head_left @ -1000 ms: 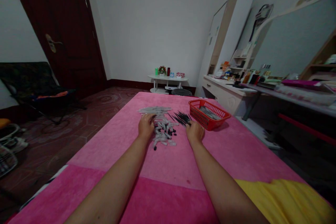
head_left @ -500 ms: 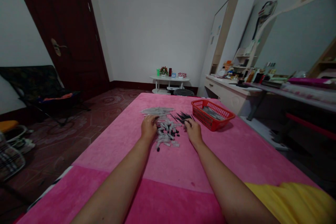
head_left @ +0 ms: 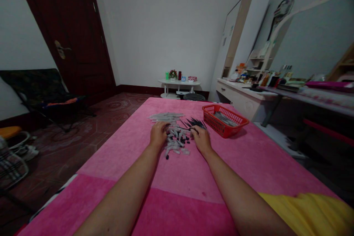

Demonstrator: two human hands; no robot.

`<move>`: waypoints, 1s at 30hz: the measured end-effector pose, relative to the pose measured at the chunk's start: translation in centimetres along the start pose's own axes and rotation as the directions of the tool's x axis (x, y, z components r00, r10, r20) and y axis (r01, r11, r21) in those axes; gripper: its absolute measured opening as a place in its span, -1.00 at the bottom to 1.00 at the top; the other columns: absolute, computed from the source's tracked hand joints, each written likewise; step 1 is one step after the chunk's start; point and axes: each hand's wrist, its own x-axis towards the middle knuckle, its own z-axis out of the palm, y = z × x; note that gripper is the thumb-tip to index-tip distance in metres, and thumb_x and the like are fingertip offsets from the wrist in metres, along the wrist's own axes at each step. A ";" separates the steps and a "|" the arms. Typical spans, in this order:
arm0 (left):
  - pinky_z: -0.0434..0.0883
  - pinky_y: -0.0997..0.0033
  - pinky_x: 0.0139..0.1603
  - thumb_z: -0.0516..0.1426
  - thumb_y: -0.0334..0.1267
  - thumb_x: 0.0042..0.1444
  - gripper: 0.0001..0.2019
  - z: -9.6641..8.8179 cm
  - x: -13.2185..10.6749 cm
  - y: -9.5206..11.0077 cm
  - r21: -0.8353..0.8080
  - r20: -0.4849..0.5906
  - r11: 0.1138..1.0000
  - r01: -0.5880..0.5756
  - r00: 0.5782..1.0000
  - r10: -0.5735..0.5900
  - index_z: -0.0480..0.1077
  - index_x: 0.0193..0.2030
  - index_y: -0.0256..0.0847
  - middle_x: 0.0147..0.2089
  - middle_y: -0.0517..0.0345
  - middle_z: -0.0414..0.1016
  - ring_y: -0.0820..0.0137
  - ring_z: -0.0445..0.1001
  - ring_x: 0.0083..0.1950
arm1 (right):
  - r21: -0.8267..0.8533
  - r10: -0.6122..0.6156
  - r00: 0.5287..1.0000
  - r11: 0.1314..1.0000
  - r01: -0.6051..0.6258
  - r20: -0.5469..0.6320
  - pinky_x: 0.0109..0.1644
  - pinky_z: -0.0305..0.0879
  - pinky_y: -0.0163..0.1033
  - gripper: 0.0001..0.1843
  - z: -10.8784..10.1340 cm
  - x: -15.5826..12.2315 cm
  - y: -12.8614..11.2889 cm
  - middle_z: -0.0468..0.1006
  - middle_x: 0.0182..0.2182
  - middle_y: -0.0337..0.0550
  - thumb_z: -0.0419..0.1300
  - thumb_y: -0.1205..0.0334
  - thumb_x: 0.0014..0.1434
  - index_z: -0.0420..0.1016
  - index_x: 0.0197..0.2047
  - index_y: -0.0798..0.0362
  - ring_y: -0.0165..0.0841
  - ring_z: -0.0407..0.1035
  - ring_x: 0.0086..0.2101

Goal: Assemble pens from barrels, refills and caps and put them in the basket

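Observation:
On the pink cloth [head_left: 132,143], my left hand [head_left: 158,135] rests with curled fingers at the left side of a heap of small grey and black pen parts [head_left: 177,142]. My right hand [head_left: 201,138] is closed at the heap's right side and pinches a thin black refill [head_left: 183,128] that points left across the heap. A fan of thin black refills [head_left: 195,122] lies just beyond my right hand. A row of grey barrels [head_left: 165,117] lies beyond my left hand. What my left fingers hold is hidden.
A red plastic basket [head_left: 224,119] with finished pens stands at the right of the piles. A yellow cloth [head_left: 304,214] lies at the near right. A white desk [head_left: 243,94] crowded with bottles lines the right; a folding chair [head_left: 47,97] and a dark door [head_left: 72,33] are at the left.
My right hand has moved left from the black refills toward the heap, now with one refill in its pinch. My left hand has stayed at the heap's left side.

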 end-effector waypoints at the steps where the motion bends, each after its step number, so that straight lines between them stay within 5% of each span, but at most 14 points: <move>1: 0.38 0.25 -0.04 0.10 -0.46 0.07 -0.77 0.0 0.0 0.0 0.008 0.005 1.000 -0.003 1.000 0.003 0.52 -0.18 -0.18 -0.20 0.07 0.56 0.26 0.45 -0.11 | -0.005 -0.003 1.000 1.000 0.003 0.004 -0.36 0.27 -0.30 -0.74 0.0 0.0 0.0 0.54 -0.54 -0.27 0.01 0.15 0.20 0.52 -0.23 -0.05 -0.35 0.41 -0.49; 18: 0.35 0.23 -0.05 0.07 -0.43 0.11 -0.74 -0.4 -0.1 2.3 0.065 0.199 0.967 -0.246 0.953 0.229 0.52 -0.13 -0.13 -0.18 0.01 0.53 0.24 0.41 -0.07 | -0.220 -0.161 0.985 0.960 0.172 0.068 -0.13 0.23 -0.27 -0.77 -0.7 0.0 -2.5 0.59 -0.37 -0.16 0.06 0.25 0.24 0.57 -0.24 -0.02 -0.32 0.42 -0.30; 20: 0.36 0.23 -0.04 0.08 -0.42 0.11 -0.74 -0.2 -0.1 2.1 0.063 0.166 0.977 -0.204 0.967 0.191 0.52 -0.13 -0.13 -0.18 0.02 0.54 0.25 0.42 -0.07 | -0.196 -0.181 0.983 0.963 0.185 0.037 -0.07 0.24 -0.24 -0.77 -0.6 0.2 -2.6 0.60 -0.28 -0.13 0.07 0.23 0.23 0.56 -0.18 -0.01 -0.30 0.42 -0.22; 24: 0.39 0.23 -0.04 0.09 -0.40 0.09 -0.76 -0.5 0.1 0.6 0.115 -0.037 0.992 0.058 0.998 -0.054 0.53 -0.15 -0.16 -0.16 0.03 0.57 0.22 0.46 -0.08 | -0.193 -0.131 0.982 0.976 0.103 -0.138 -0.03 0.25 -0.21 -0.72 -1.1 0.8 -1.1 0.55 -0.12 -0.11 0.06 0.17 0.24 0.51 -0.06 -0.02 -0.27 0.38 -0.11; 30: 0.41 0.23 -0.04 0.09 -0.42 0.04 -0.73 -1.0 0.2 -0.8 0.102 -0.137 0.972 0.213 0.970 -0.198 0.53 -0.15 -0.19 -0.15 0.03 0.58 0.20 0.49 -0.07 | -0.421 0.038 0.997 0.905 -0.063 -0.069 -0.11 0.23 -0.23 -0.81 -2.2 0.9 1.7 0.55 -0.25 -0.12 0.21 0.30 0.08 0.59 -0.21 -0.02 -0.27 0.40 -0.18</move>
